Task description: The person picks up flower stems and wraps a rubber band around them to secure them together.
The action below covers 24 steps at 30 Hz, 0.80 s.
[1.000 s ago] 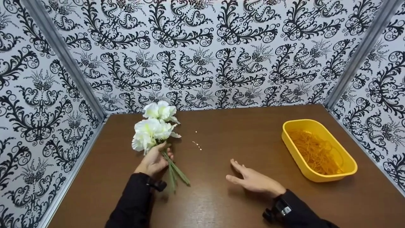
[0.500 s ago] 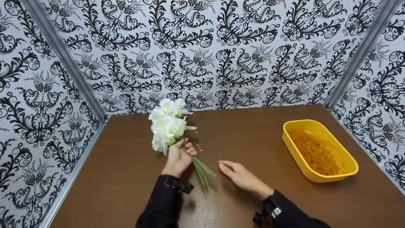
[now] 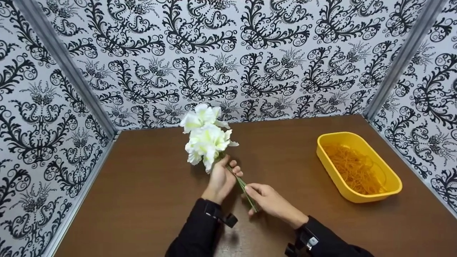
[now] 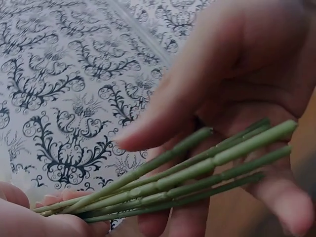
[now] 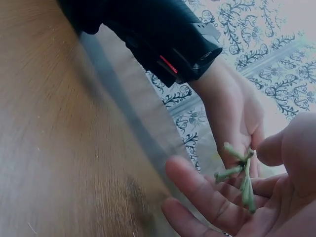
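Clock positions are read from the person's side, twelve at the far wall. I observe a bunch of white flowers (image 3: 207,142) in the person's left hand (image 3: 221,180). This hand has its fingers curled round the green stems (image 4: 187,172) directly beneath the blooms. The blooms lie at eleven o'clock from the hand, just beyond it, and show pale yellow-green centres. Below the grip, the bare stems run down between four and five o'clock, fanning slightly towards their ends.

The right hand (image 3: 274,202) stands at four o'clock from the left, beside the lower stems. Its thumb is held apart from its fingers, which are extended and loosely spread. The left wrist view shows the stem ends passing between that thumb and the fingers, the fingers lying behind. Contact between stems and right fingers cannot be confirmed from my position. From the right hand, the blooms are between ten and eleven o'clock, well apart.

At two o'clock from the right hand, well apart, a yellow tray (image 3: 373,198) with rounded corners sits on the brown surface (image 3: 150,200). It contains a tangled heap of thin orange strands (image 3: 351,169). Both arms are in black sleeves (image 3: 196,228), each with a dark device (image 3: 229,220) at the wrist. Black-and-white patterned walls (image 3: 228,64) stand at nine, twelve and three o'clock.
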Tool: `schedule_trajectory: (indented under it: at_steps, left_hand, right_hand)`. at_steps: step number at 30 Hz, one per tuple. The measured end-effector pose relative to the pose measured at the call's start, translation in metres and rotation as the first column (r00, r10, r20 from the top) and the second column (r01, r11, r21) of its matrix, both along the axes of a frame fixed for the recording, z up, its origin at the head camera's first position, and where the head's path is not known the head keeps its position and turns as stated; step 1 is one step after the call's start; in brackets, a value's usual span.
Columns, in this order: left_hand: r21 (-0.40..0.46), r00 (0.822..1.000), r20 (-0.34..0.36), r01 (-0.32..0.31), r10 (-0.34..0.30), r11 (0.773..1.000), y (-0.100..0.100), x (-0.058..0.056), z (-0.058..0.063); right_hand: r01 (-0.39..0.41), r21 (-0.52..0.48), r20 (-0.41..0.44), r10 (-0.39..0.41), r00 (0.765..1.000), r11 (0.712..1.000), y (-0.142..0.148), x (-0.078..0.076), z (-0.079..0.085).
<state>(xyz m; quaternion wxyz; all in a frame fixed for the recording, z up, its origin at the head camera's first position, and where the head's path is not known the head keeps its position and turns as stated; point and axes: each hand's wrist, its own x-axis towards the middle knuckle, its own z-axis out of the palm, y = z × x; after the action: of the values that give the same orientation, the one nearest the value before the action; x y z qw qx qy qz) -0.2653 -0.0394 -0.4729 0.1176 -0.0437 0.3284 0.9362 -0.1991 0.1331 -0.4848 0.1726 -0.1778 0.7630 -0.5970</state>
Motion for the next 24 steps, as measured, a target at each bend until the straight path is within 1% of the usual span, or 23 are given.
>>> schedule_trajectory:
  at_steps: [3, 6, 10, 12, 14, 17, 20, 24]
  left_hand:
    - [-0.045, 1.000, -0.023, -0.002, 0.001, 0.999, 0.005, 0.005, 0.004]
    - [-0.060, 0.999, -0.042, 0.002, -0.005, 0.998, 0.010, 0.008, 0.007]
    - [-0.081, 0.998, -0.048, 0.026, -0.030, 0.996, 0.014, 0.011, 0.009]
    - [-0.089, 0.998, -0.049, 0.035, -0.040, 0.995, 0.015, 0.011, 0.009]
    - [-0.087, 0.998, -0.050, 0.044, -0.048, 0.995, 0.014, 0.010, 0.010]
    - [-0.048, 0.996, -0.070, 0.060, -0.063, 0.997, 0.011, 0.008, 0.008]
    - [0.028, 0.992, -0.096, 0.079, -0.076, 0.996, 0.006, 0.004, 0.005]
    - [0.110, 0.994, -0.063, 0.095, -0.089, 0.989, -0.004, -0.002, 0.002]
  right_hand:
    - [0.007, 0.001, 0.008, -0.007, 1.000, 1.000, -0.001, 0.000, 0.001]
    - [-0.001, -0.004, 0.001, 0.001, 1.000, 1.000, -0.003, 0.000, 0.001]
    - [-0.005, -0.012, -0.018, 0.004, 1.000, 1.000, -0.003, 0.001, 0.000]
    - [-0.002, -0.020, -0.009, 0.002, 1.000, 1.000, -0.002, 0.002, 0.000]
    - [0.004, -0.035, 0.022, -0.003, 1.000, 0.999, -0.002, 0.003, 0.000]
    - [0.000, -0.074, 0.100, 0.007, 0.995, 0.997, -0.001, 0.004, 0.002]
    - [-0.019, -0.128, 0.180, 0.042, 0.983, 0.992, 0.000, 0.004, 0.005]
    - [-0.074, -0.206, 0.263, 0.128, 0.956, 0.976, 0.003, 0.006, 0.012]
